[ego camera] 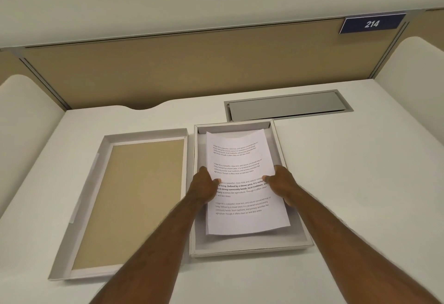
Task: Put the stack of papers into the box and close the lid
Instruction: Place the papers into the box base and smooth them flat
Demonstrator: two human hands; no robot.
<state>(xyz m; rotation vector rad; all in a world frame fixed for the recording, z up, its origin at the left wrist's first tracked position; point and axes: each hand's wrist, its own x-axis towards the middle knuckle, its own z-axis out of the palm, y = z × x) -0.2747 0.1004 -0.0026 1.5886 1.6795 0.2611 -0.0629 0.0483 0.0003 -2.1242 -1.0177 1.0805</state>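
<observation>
A stack of white printed papers hangs just over the inside of the open white box in the middle of the desk, its far end curling down toward the box's far wall. My left hand grips the stack's left edge, thumb on top. My right hand grips the right edge the same way. The box's lid lies upside down to the left of the box, its tan inner face up, touching the box's left wall or nearly so.
A grey cable hatch is set into the desk just behind the box. Tan partition panels wall the desk at the back, with a blue sign reading 214 at upper right. White side panels rise left and right.
</observation>
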